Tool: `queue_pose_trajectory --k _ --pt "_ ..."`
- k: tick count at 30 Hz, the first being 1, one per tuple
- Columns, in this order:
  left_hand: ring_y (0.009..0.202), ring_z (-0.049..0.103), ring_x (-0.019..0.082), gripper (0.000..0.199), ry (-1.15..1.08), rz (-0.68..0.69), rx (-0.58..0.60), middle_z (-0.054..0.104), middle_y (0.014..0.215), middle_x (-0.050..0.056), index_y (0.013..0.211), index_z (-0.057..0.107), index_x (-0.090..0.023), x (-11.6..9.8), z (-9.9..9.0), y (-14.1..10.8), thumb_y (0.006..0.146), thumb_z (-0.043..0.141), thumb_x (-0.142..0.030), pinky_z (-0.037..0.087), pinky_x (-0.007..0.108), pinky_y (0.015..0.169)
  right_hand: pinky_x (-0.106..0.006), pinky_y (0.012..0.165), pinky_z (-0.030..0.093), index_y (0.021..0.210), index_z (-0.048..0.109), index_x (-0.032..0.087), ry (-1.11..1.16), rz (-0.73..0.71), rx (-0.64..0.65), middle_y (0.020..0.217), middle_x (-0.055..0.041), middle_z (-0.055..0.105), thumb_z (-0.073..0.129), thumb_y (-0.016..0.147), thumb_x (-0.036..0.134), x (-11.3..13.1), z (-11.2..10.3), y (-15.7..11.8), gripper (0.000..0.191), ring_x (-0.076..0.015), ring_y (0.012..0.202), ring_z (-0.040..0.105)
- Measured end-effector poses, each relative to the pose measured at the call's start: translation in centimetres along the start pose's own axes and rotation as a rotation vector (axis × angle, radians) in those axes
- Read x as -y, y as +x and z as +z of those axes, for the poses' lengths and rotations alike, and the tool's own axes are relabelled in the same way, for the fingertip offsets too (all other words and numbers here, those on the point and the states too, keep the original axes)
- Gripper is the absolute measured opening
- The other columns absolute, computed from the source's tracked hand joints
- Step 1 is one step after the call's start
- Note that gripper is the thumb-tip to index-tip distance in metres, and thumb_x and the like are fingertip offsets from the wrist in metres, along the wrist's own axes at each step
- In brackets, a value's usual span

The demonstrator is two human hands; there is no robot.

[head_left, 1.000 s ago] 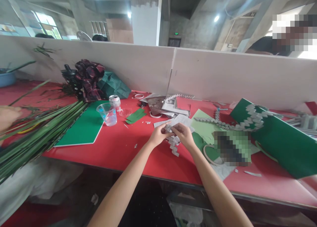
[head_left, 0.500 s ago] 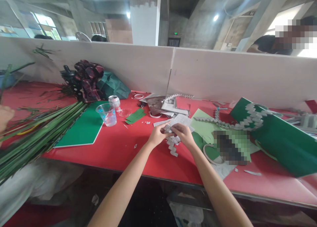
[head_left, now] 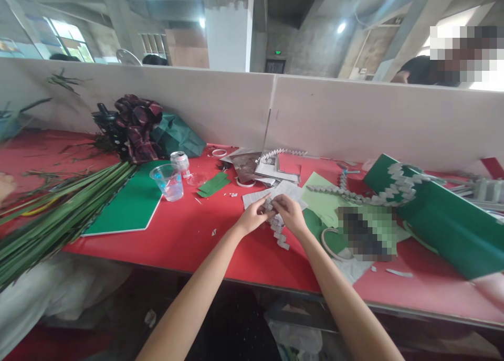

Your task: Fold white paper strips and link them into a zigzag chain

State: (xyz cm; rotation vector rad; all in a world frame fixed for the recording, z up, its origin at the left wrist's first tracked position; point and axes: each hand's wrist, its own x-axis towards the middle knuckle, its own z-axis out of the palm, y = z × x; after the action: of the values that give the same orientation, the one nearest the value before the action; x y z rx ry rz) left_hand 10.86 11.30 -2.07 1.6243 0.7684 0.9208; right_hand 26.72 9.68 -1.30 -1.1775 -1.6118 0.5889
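My left hand (head_left: 254, 215) and my right hand (head_left: 289, 212) meet over the red table (head_left: 220, 251). Both are closed on one end of a folded paper chain (head_left: 280, 234), a zigzag of small whitish links. Its free end dangles below my fingers toward the table. Fingers cover the gripped links, so their exact fold is hidden. Just beyond my hands lies a loose sheet of printed paper (head_left: 254, 197). A longer paper chain of the same kind (head_left: 364, 198) stretches to the right, up over a green board (head_left: 444, 219).
Left of my hands stand a plastic cup (head_left: 168, 185) and a can (head_left: 180, 164). Long green leaves (head_left: 79, 209) lie across another green board (head_left: 129, 214). A tape roll (head_left: 333, 245) is near my right forearm. A white partition (head_left: 189, 98) closes the back. Another person's hand shows far left.
The hanging end of the paper chain has swung slightly right, and the links between my fingers have turned. Both hands stay in nearly the same place. The view has shifted a little.
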Motion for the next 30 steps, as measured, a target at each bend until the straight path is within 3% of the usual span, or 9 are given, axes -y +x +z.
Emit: queue_pose_trajectory --k 4,7,11,17,22,30 --pt "0.079 0.056 0.015 0.063 0.013 0.022 -0.016 0.061 0.106 0.005 0.138 0.042 -0.028 0.04 -0.05 0.10 0.080 0.062 -0.037 0.050 0.030 0.074 -0.027 0.059 0.044 0.079 0.057 0.021 0.017 0.002 -0.007 0.068 -0.0005 0.061 0.055 0.081 0.035 0.29 0.01 -0.05 0.015 -0.0163 0.062 0.057" --pt "0.085 0.057 0.016 0.051 0.081 0.088 -0.123 0.058 0.110 0.007 0.132 0.051 -0.026 0.12 -0.11 0.41 0.082 0.060 -0.035 0.049 0.030 0.079 -0.028 0.062 0.045 0.080 0.058 0.020 0.033 -0.005 -0.014 0.070 -0.0011 0.063 0.055 0.081 0.036 0.34 0.22 0.01 0.016 -0.0167 0.064 0.058" --pt "0.086 0.059 0.017 0.033 0.120 0.185 -0.276 0.058 0.106 0.009 0.111 0.067 -0.019 0.16 -0.40 0.74 0.081 0.061 -0.033 0.050 0.029 0.078 -0.028 0.060 0.045 0.084 0.056 0.021 0.058 -0.014 0.001 0.068 -0.0011 0.062 0.054 0.083 0.038 0.20 0.47 0.07 0.017 -0.0166 0.062 0.058" --pt "0.085 0.063 0.020 0.012 0.228 0.325 -0.402 0.065 0.087 0.008 0.084 0.072 -0.016 0.47 -0.86 0.83 0.074 0.069 -0.021 0.052 0.029 0.072 -0.028 0.062 0.046 0.083 0.052 0.020 0.078 -0.010 0.021 0.067 -0.0002 0.061 0.052 0.084 0.038 0.05 0.42 0.03 0.017 -0.0159 0.062 0.058" --pt "0.082 0.065 0.021 0.008 0.263 0.294 -0.420 0.071 0.085 0.009 0.081 0.071 -0.016 0.68 -0.74 0.73 0.074 0.068 -0.020 0.051 0.029 0.069 -0.027 0.063 0.044 0.084 0.048 0.021 0.027 -0.012 0.050 0.066 0.0007 0.059 0.048 0.085 0.035 0.25 0.43 0.00 0.014 -0.0154 0.063 0.057" --pt "0.065 0.062 0.015 0.012 0.149 0.196 -0.391 0.070 0.078 0.005 0.080 0.067 -0.016 0.15 -0.88 0.72 0.073 0.067 -0.027 0.049 0.024 0.060 -0.027 0.064 0.043 0.084 0.046 0.021 -0.010 -0.013 0.027 0.068 0.0004 0.058 0.047 0.085 0.036 0.85 0.51 -0.14 0.015 -0.0154 0.064 0.055"
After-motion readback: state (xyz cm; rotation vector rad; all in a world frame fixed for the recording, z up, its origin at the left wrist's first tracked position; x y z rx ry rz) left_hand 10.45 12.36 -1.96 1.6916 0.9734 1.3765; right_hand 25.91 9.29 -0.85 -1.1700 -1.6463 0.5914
